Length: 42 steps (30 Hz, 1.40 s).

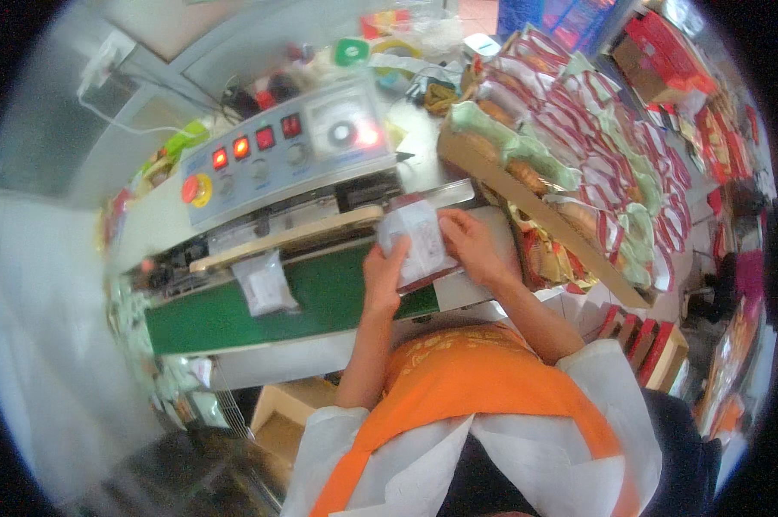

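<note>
A filled packet (423,241) with a white printed face and dark red edges is held between my two hands at the right end of a band sealing machine. My left hand (384,274) grips its left side, thumb across the face. On its right side my right hand (473,245) is closed, with the fingers at the upper right edge. Below and beside the packet runs the sealer's green conveyor belt (337,289). Another white packet (265,284) in clear film lies on that belt, left of my hands, its upper edge near the wooden-coloured guide bar (285,239).
Behind the belt stands the sealer's control panel (272,155) with lit red switches and a red stop button (192,189). At right, a cardboard box (535,207) is heaped with red-and-white striped packets (578,129). An open carton (290,414) sits below the belt.
</note>
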Tool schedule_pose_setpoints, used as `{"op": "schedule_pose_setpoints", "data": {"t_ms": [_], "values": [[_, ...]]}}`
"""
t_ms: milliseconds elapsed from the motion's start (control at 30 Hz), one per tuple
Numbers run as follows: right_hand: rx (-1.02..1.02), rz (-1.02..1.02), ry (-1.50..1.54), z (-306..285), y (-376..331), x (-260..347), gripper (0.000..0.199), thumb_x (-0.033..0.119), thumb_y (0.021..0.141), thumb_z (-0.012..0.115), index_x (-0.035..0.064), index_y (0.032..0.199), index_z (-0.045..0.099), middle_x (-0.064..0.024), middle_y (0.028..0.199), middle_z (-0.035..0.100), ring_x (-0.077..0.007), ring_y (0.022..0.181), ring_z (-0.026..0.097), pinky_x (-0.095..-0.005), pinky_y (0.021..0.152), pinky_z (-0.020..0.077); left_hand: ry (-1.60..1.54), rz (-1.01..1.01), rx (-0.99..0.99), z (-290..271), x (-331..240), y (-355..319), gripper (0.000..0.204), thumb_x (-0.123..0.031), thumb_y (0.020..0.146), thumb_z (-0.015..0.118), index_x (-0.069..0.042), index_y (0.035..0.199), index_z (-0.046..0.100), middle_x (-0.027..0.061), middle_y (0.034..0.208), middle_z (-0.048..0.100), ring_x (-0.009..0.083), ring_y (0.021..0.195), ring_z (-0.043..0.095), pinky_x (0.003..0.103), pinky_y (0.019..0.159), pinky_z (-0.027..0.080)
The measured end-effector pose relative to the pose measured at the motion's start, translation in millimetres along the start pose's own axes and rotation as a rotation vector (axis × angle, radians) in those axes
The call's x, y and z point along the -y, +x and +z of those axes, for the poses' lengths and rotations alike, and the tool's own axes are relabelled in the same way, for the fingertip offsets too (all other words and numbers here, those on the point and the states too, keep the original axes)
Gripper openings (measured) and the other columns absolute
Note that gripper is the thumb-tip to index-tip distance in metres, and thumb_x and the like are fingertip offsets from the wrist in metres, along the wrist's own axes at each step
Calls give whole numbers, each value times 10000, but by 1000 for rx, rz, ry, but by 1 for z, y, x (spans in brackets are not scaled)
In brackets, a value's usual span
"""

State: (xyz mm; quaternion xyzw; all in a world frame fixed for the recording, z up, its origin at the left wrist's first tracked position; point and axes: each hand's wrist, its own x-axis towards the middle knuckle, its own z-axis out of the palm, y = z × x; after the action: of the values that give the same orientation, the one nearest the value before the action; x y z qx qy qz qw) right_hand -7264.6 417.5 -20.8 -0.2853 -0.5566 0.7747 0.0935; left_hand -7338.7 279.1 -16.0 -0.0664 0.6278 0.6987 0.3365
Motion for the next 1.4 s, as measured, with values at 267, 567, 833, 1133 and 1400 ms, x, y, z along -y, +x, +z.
{"op": "schedule_pose_setpoints", "data": {"t_ms": [267,567,833,1133,1400], "values": [[253,-36,-340,-73,-89,61,235,179,868,472,9,1022,519,-73,935,569,-138,882,543,-274,780,441,92,88,-95,-5,-9,-7,401,-197,764,610,19,1076,481,85,973,558,163,861,525,298,772,418],[-141,-600,-597,-258,-184,247,257,183,873,449,-8,1017,545,-95,958,588,-152,900,548,-295,810,424,596,807,-600,21,28,-61,510,-56,780,494,31,1244,299,166,1287,325,247,1151,353,345,981,252],[-214,-115,-675,-515,-25,228,420,374,854,464,42,1106,515,-25,1044,526,-127,956,461,-281,849,369,288,603,201,196,42,-87,481,-137,869,380,17,1294,216,153,1328,261,239,1206,282,330,989,225],[-210,-119,-635,-445,-81,191,478,442,831,463,8,1010,554,-20,898,535,-105,853,461,-257,768,378,134,329,209,207,48,-16,529,-284,909,325,2,1320,159,140,1318,268,222,1179,293,317,982,215],[-451,1,-448,-330,-220,127,447,437,826,478,12,905,592,-12,728,552,-92,678,495,-231,602,410,190,413,483,224,0,138,496,-386,891,341,-24,1230,343,71,1169,427,165,1053,408,298,901,313]]}}
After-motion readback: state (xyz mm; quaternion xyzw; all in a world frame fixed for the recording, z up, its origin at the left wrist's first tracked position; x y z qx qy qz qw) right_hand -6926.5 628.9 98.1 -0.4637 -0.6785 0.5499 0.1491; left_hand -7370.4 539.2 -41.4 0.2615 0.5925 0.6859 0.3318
